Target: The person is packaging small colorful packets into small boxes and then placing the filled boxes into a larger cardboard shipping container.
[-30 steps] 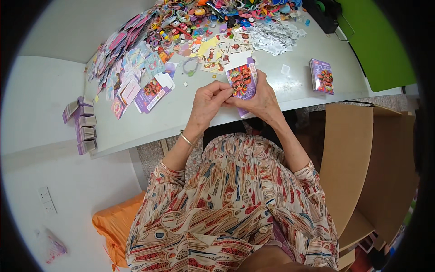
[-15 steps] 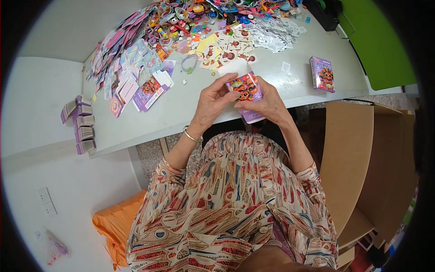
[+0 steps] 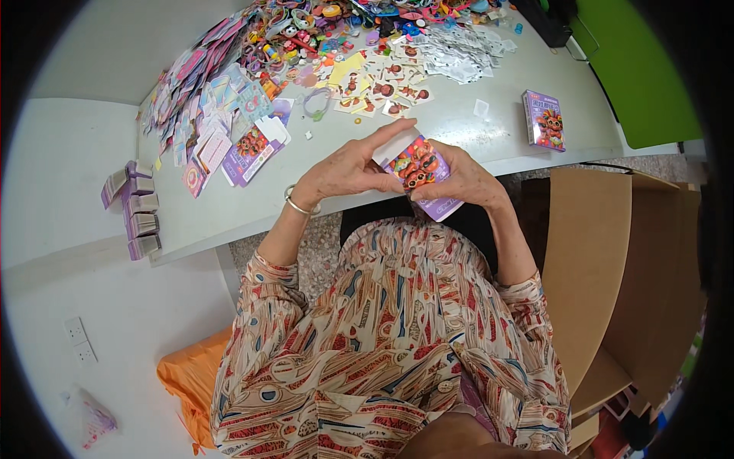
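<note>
Nearest is the patterned shirt (image 3: 397,306) of the person. On the near left lies an orange bag (image 3: 195,375), and on the right stands an open cardboard carton (image 3: 585,268).

Over the near edge of the table (image 3: 199,218), both hands are at a purple box (image 3: 422,164). The box is tilted: its long axis runs from far left to near right. The open end, with a white flap, points to the far left, and the other end points near and right. The pictured side faces upward.

The right hand (image 3: 468,177) grips the box, with the thumb across its front. The left hand (image 3: 345,170) is curved at the open end, thumb and forefinger spread wide; I cannot tell whether it presses firmly.

Farther to the right, a second purple box (image 3: 544,122) is on the table. Beyond the hands lie picture cards (image 3: 384,89), then white sachets (image 3: 459,55) and a heap of colourful trinkets (image 3: 306,34).
</note>
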`<state>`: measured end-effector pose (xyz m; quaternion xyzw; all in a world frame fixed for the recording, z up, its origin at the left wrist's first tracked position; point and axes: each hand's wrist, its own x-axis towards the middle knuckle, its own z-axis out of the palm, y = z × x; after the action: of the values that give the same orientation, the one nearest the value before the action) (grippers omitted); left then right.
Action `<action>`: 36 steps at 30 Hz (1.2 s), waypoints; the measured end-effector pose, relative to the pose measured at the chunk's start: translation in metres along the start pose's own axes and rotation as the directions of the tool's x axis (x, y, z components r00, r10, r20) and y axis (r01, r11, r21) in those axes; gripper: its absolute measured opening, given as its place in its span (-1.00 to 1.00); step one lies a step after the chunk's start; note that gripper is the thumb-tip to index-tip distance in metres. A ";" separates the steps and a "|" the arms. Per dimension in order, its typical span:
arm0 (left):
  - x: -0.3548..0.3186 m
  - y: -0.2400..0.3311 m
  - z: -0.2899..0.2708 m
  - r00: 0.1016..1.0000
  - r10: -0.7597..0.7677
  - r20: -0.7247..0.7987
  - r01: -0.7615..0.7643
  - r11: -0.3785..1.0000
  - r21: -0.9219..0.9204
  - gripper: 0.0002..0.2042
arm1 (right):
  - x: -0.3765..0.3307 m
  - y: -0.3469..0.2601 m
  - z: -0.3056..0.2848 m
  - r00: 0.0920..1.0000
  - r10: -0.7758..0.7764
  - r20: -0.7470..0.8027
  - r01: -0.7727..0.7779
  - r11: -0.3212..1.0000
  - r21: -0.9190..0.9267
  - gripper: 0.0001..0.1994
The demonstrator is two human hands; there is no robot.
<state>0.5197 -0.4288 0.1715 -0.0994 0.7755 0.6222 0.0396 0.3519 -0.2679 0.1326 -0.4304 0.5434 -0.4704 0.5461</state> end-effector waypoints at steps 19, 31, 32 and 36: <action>-0.003 -0.007 0.051 0.875 0.263 -0.407 -0.142 0.942 0.304 -0.59 | -0.004 0.005 -0.002 0.994 0.090 -0.067 -0.085 0.994 0.071 -0.41; 0.003 -0.008 0.041 0.872 -0.272 -0.408 0.023 0.854 -0.520 -0.72 | -0.006 0.005 -0.001 0.997 0.059 -0.048 -0.061 0.997 -0.047 -0.38; 0.003 -0.007 0.042 0.860 -0.287 -0.423 0.022 0.848 -0.530 -0.73 | -0.006 0.004 -0.001 0.997 0.060 -0.046 -0.062 0.997 -0.047 -0.38; 0.002 -0.008 0.043 0.851 -0.302 -0.430 0.014 0.831 -0.556 -0.77 | -0.004 0.005 0.001 0.997 0.071 -0.040 -0.073 0.996 -0.052 -0.40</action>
<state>0.5164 -0.3887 0.1540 -0.3304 0.5430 0.7594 -0.1388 0.3532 -0.2628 0.1291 -0.4158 0.5812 -0.4441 0.5404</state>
